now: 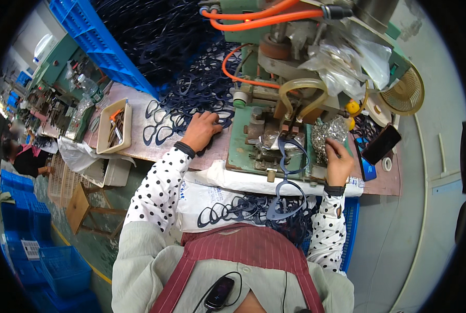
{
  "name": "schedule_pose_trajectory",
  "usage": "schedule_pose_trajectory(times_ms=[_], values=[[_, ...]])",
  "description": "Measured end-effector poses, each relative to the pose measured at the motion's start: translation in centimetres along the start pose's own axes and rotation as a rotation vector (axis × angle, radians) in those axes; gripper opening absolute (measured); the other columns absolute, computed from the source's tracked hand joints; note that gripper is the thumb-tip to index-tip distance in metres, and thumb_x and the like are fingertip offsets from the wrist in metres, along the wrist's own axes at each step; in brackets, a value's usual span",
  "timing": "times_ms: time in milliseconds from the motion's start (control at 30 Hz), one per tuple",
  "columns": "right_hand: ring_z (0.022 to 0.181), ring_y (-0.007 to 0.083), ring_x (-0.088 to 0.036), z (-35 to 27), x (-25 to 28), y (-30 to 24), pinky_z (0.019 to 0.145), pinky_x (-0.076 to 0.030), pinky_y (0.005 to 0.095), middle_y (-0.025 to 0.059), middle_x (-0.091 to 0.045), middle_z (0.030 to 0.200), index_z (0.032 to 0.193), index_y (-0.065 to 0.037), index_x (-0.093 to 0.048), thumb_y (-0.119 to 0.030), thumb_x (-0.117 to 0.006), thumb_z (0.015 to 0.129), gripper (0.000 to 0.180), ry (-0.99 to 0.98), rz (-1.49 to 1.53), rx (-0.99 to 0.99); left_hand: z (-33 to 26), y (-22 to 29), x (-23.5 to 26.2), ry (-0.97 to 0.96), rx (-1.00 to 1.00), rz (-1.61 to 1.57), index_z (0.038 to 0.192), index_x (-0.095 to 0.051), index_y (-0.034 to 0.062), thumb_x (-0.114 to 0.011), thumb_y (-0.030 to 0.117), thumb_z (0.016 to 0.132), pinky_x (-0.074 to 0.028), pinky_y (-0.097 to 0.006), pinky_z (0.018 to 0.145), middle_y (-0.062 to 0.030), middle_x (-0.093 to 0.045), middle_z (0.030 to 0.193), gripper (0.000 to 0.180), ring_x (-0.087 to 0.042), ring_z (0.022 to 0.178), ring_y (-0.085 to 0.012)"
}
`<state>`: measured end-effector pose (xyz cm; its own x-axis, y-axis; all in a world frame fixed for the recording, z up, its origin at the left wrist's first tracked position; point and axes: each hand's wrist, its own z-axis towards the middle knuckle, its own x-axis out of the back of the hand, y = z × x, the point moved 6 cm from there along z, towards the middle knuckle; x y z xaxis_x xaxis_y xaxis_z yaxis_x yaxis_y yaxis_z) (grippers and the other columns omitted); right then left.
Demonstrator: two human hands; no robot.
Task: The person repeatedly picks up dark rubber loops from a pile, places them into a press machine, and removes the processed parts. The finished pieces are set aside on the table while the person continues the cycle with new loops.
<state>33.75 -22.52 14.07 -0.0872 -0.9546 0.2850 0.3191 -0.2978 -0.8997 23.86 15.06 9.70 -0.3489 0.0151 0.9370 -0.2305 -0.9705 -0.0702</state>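
A dark blue eyeglass frame stands out from the green bench press, its upper rim under the press head and its lower rim over my lap. My left hand lies at the near edge of a big pile of similar frames, fingers curled round one of them. At the right of the press, my right hand is closed in a pinch beside a clear plastic bag of tiny metal parts. Whatever sits between those fingertips is too small to make out.
More eyeglass frames lie on white sacking over my lap. A tilted blue crate backs the pile. Left stands a cream tray of tools; right lie a black phone and a small fan. Orange hoses cross above.
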Motion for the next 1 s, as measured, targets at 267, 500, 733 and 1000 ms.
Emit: schedule_pose_trajectory(times_ms=[267, 500, 733, 1000], values=[[0.077, 0.0099, -0.060, -1.8, -3.7, -9.8, 0.069, -0.047, 0.0238, 0.0047, -0.067, 0.084, 0.105, 0.001, -0.061, -0.001, -0.072, 0.077, 0.030, -0.265, 0.297, 0.004, 1.0, 0.4, 4.6, 0.383, 0.366, -0.530, 0.094, -0.059, 0.0051, -0.064, 0.009, 0.085, -0.046, -0.038, 0.074, -0.0110, -0.064, 0.092, 0.011, -0.060, 0.084, -0.0260], [0.077, 0.0140, -0.066, -1.7, -5.3, -10.2, 0.074, -0.049, 0.0265, 0.0115, -0.070, 0.081, 0.105, 0.003, -0.058, -0.003, -0.075, 0.072, 0.038, -0.328, 0.173, 0.030, -0.8, 4.2, 7.8, 0.674, 0.610, -0.779, 0.097, -0.058, 0.0005, -0.059, 0.009, 0.093, -0.047, -0.030, 0.059, -0.0107, -0.064, 0.080, 0.010, -0.062, 0.066, -0.0206], [0.073, 0.0162, -0.064, -1.0, -6.9, -11.0, 0.071, -0.049, 0.0288, 0.0123, -0.069, 0.080, 0.109, 0.008, -0.050, -0.007, -0.077, 0.070, 0.050, -0.275, 0.252, 0.053, 0.5, 11.7, 14.6, 0.748, -0.097, -0.398, 0.108, -0.066, 0.0027, -0.067, 0.003, 0.080, -0.050, -0.042, 0.083, -0.0109, -0.069, 0.104, 0.028, -0.065, 0.090, -0.0271], [0.094, 0.0157, -0.064, 0.8, -4.3, -7.7, 0.084, -0.050, 0.0303, 0.0123, -0.069, 0.100, 0.124, 0.003, -0.050, -0.002, -0.072, 0.076, 0.053, -0.184, 0.154, 0.105, 2.6, 17.6, 14.1, 0.530, -0.545, -0.642, 0.114, -0.065, 0.0007, -0.065, 0.007, 0.083, -0.051, -0.045, 0.097, -0.0161, -0.064, 0.118, 0.032, -0.064, 0.105, -0.0284]])
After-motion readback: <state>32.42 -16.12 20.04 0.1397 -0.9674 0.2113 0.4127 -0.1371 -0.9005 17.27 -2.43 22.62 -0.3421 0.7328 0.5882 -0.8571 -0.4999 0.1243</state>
